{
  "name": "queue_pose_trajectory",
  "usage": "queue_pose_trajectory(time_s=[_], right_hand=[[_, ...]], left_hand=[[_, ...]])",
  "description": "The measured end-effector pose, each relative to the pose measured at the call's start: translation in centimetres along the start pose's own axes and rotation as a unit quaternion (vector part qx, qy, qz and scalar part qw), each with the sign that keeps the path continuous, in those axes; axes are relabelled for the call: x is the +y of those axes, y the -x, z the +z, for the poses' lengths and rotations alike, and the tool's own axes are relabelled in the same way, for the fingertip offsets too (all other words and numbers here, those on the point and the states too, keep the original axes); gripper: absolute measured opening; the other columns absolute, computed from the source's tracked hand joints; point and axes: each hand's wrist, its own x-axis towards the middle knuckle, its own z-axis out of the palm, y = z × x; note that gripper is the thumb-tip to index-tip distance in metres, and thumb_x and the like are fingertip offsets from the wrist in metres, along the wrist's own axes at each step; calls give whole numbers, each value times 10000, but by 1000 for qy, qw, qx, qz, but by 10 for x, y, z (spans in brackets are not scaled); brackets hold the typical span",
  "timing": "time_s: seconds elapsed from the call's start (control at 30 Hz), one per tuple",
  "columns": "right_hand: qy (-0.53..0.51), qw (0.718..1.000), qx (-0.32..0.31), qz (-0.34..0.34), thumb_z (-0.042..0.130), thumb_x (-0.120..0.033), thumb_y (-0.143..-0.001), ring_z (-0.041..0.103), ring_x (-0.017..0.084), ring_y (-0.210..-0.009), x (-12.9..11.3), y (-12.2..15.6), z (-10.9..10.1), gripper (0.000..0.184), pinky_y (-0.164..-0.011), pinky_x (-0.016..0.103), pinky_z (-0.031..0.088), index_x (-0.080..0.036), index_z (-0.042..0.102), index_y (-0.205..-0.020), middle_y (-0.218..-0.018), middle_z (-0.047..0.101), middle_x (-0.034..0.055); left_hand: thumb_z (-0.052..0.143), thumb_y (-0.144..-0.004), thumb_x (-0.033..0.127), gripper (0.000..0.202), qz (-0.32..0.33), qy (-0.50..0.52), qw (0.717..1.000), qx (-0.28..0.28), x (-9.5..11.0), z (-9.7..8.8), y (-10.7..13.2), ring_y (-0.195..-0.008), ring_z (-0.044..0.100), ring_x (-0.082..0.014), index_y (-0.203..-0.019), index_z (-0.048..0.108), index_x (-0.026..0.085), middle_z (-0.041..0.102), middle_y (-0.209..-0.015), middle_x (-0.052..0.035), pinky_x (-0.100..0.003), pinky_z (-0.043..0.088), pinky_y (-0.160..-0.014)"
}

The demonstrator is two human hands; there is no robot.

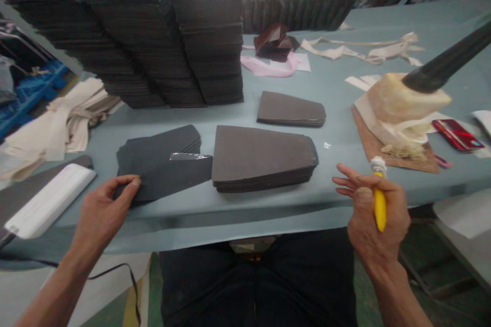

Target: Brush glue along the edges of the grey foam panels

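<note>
My left hand (pixel 113 196) pinches the near left corner of a dark panel (pixel 161 179) in a fanned pile of similar flat pieces. On that pile lies a thin strip with a shiny, clear edge (pixel 191 156). My right hand (pixel 378 209) is closed around a yellow-handled brush (pixel 379 207), its whitish, clotted tip pointing away from me. It is held above the table's front edge, right of a thick stack of tapered grey-brown panels (pixel 263 156). Behind that stack lies a smaller stack of similar pieces (pixel 290 109).
Tall stacks of dark panels (pixel 153 41) stand at the back left. To the right, a cream, crusted container (pixel 402 107) with a black shaft sits on a brown board (pixel 429 161). A red phone-like object (pixel 456 134), a white oblong device (pixel 49 199) and fabric strips (pixel 57 117) lie around.
</note>
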Motion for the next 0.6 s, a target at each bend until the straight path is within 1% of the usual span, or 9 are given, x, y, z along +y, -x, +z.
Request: queue_pose_trajectory(time_s=[0.07, 0.13, 0.2, 0.27, 0.4, 0.5, 0.57, 0.6], right_hand=[[-3, 1000, 2, 2, 724, -463, -1065, 877, 233, -890, 1, 0, -2, 263, -775, 378, 691, -207, 681, -1107, -1230, 882, 135], [-1, 1000, 6, 7, 727, -461, -1064, 877, 230, -891, 2, 0, -3, 265, -773, 374, 690, -205, 685, -1117, -1236, 881, 134], [6, 1000, 8, 10, 723, -459, -1067, 876, 228, -889, 4, 1, -5, 265, -765, 369, 689, -203, 686, -1123, -1236, 881, 133], [12, 1000, 10, 10, 718, -459, -1068, 876, 226, -882, 5, 1, -5, 264, -756, 362, 687, -203, 687, -1121, -1229, 883, 131], [8, 1000, 10, 16, 722, -464, -1063, 877, 226, -885, 4, 1, -4, 266, -766, 366, 690, -205, 688, -1116, -1230, 883, 129], [6, 1000, 12, 22, 724, -468, -1062, 876, 229, -893, 2, 0, -2, 265, -775, 382, 694, -210, 687, -1111, -1229, 883, 124], [2, 1000, 13, 22, 724, -470, -1062, 873, 223, -889, 2, -1, -2, 265, -773, 377, 694, -211, 680, -1101, -1221, 884, 124], [0, 1000, 14, 20, 722, -471, -1064, 872, 220, -889, 3, -1, -2, 266, -771, 371, 694, -211, 675, -1100, -1220, 884, 126]], left_hand=[[580, -740, 891, 839, 0, 24, 999, -35, 3, 0, 0, -936, 758, -336, -1144, 829, 200, 846, -1050, -117, -430, 600, -802], [610, -700, 952, 911, 2, 44, 996, -81, 5, -2, 1, -833, 741, -286, -1158, 835, 198, 853, -1072, -112, -389, 592, -728], [645, -673, 985, 951, 5, 58, 991, -124, 8, -4, 2, -762, 726, -258, -1180, 836, 203, 849, -1027, -100, -366, 582, -677], [675, -659, 983, 949, 7, 65, 987, -144, 9, -6, 3, -751, 729, -261, -1191, 830, 212, 833, -963, -86, -369, 583, -674], [684, -666, 915, 864, 14, 63, 989, -135, 13, -10, 4, -730, 723, -277, -1171, 824, 229, 777, -846, -53, -402, 596, -700], [665, -692, 835, 791, 23, 67, 990, -125, 21, -11, 4, -757, 752, -287, -1180, 822, 233, 800, -900, -59, -423, 630, -747], [636, -719, 784, 775, 30, 69, 992, -102, 28, -14, 6, -793, 761, -293, -1233, 811, 231, 807, -923, -58, -428, 639, -782], [619, -737, 759, 768, 34, 66, 994, -83, 31, -15, 7, -807, 758, -297, -1261, 806, 230, 801, -905, -52, -424, 633, -783]])
